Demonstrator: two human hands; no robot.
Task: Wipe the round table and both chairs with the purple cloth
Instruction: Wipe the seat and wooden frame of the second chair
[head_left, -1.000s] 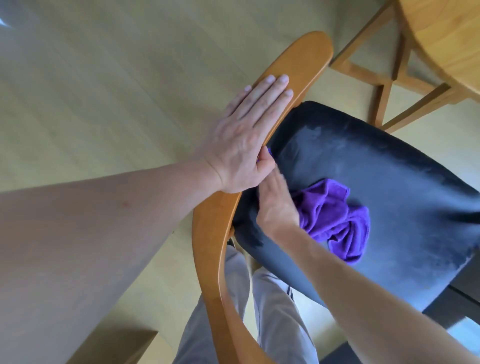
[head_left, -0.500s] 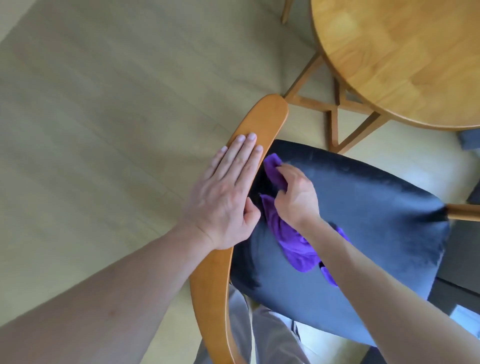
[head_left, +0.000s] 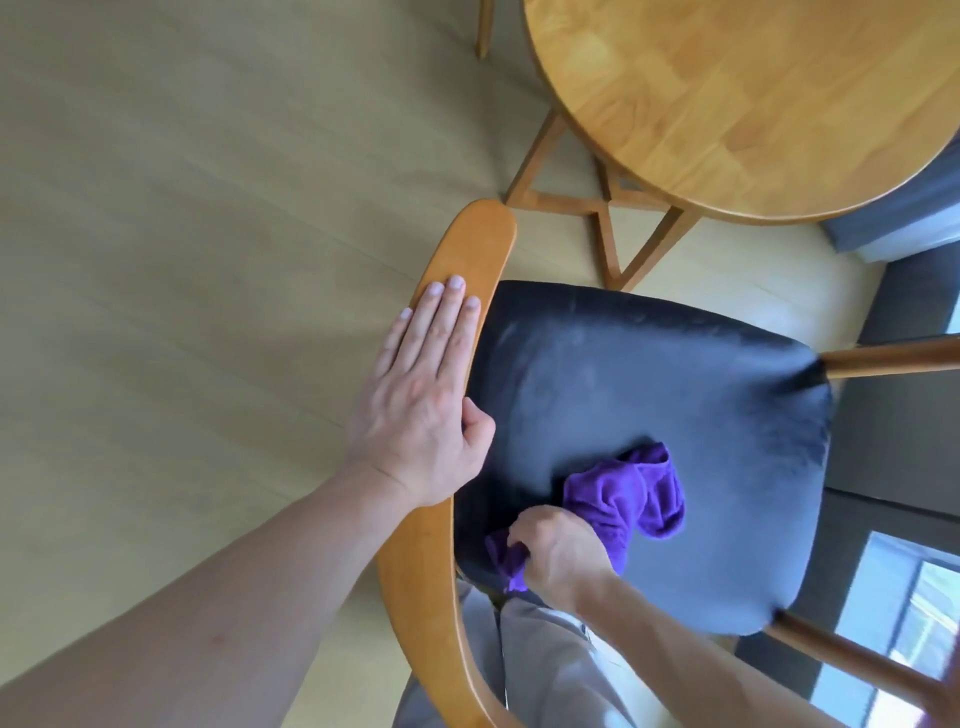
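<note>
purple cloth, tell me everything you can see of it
The purple cloth looks like soft plush fabric, crumpled into loose folds. It lies on the dark chair seat, near the seat's rear edge by the curved wooden backrest. The right hand grips one bunched end; the rest spreads out beyond the knuckles. The left hand is not touching it.

Pale wood-look floor (head_left: 182, 218) spreads left and far, evenly lit. On the right lies a dark grey rug (head_left: 893, 415). Near right, a bright window reflection (head_left: 904, 618) glints.
</note>
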